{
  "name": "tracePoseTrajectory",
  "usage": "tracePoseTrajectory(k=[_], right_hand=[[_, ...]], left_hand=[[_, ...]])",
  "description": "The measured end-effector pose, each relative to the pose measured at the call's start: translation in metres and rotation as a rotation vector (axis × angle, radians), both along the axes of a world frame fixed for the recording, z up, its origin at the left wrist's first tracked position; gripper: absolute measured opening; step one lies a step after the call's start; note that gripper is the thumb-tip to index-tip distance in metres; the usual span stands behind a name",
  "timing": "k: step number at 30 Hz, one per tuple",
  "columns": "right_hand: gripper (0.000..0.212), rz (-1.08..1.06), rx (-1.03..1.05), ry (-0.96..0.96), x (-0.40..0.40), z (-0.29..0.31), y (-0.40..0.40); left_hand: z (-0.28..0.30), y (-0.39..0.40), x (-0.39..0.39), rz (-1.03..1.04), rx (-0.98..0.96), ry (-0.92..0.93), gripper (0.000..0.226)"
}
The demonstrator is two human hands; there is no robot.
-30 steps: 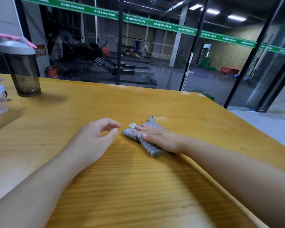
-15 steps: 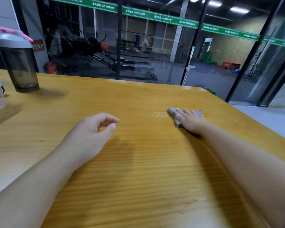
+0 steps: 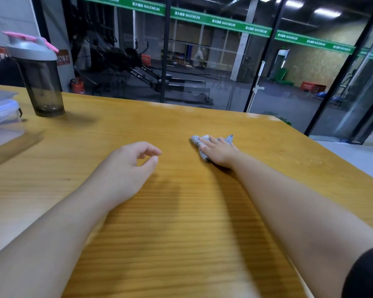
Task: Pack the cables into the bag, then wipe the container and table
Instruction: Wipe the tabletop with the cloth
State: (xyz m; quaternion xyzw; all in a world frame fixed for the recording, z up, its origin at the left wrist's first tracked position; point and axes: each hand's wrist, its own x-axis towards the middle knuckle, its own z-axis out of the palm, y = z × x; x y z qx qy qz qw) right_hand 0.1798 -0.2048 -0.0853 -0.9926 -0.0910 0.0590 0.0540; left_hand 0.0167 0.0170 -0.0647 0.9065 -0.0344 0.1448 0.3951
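1. Grey patterned cloth (image 3: 199, 145) lies bunched on the wooden surface (image 3: 181, 211), right of centre and toward the far half.
2. Right hand (image 3: 219, 152) rests palm-down on top of the cloth, fingers straight and slightly spread, pressing it flat against the surface. Grip is released, not clenched: no finger curls round the fabric. Cloth ends stick out past the fingertips on the far side and beside the thumb on the near side.
3. A small pale tag shows at the far edge of the cloth, just beside the fingertips.
4. Left hand (image 3: 127, 166) rests on the surface to the left of the cloth, well apart from it. Fingers are loosely curled with thumb and forefinger near each other; grip holds nothing.
5. A faint damp patch shows on the surface near its right edge, well apart from the cloth.
6. Clear plastic container (image 3: 2, 117) with a lid sits at the left edge of the surface, partly cut off by the frame.
7. Dark translucent shaker bottle (image 3: 38, 79) with a grey cap and pink flip tab stands upright just beyond the container.
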Motion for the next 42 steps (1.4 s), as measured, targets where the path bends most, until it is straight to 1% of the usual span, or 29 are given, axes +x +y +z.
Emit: tracePoseTrajectory(k=[8, 14, 18, 21, 25, 28, 33, 36, 39, 42], right_hand=[[0.051, 0.162, 0.018, 0.018, -0.037, 0.001, 0.052], [0.051, 0.297, -0.016, 0.019, -0.071, 0.0, 0.096], [0.051, 0.41, -0.022, 0.036, -0.105, 0.003, 0.117], [0.052, 0.524, -0.014, 0.03, -0.141, 0.005, 0.118], [0.049, 0.613, 0.002, 0.0, -0.172, 0.003, 0.088], [0.049, 0.544, -0.027, 0.001, -0.168, 0.004, 0.054], [0.048, 0.338, -0.026, 0.025, -0.137, 0.004, -0.006], [0.049, 0.207, -0.027, 0.017, -0.114, 0.003, -0.038], [0.05, 0.055, -0.035, -0.013, -0.086, 0.001, -0.057], [0.052, -0.102, -0.04, -0.021, -0.058, -0.001, -0.057]], left_hand=[[0.006, 0.015, -0.002, 0.135, -0.088, -0.049, 0.017], [0.004, 0.013, -0.004, 0.117, -0.138, -0.067, 0.018], [0.008, 0.014, -0.009, 0.111, -0.178, -0.118, 0.02], [0.012, 0.017, -0.012, 0.16, -0.188, -0.168, 0.021], [0.01, 0.017, -0.013, 0.18, -0.15, -0.182, 0.02], [0.006, 0.015, -0.011, 0.165, -0.13, -0.154, 0.018], [0.004, 0.013, -0.011, 0.145, -0.197, -0.108, 0.018], [0.003, 0.012, -0.011, 0.128, -0.202, -0.089, 0.017], [0.004, 0.012, -0.011, 0.128, -0.184, -0.076, 0.017], [0.003, 0.012, -0.009, 0.12, -0.143, -0.044, 0.016]])
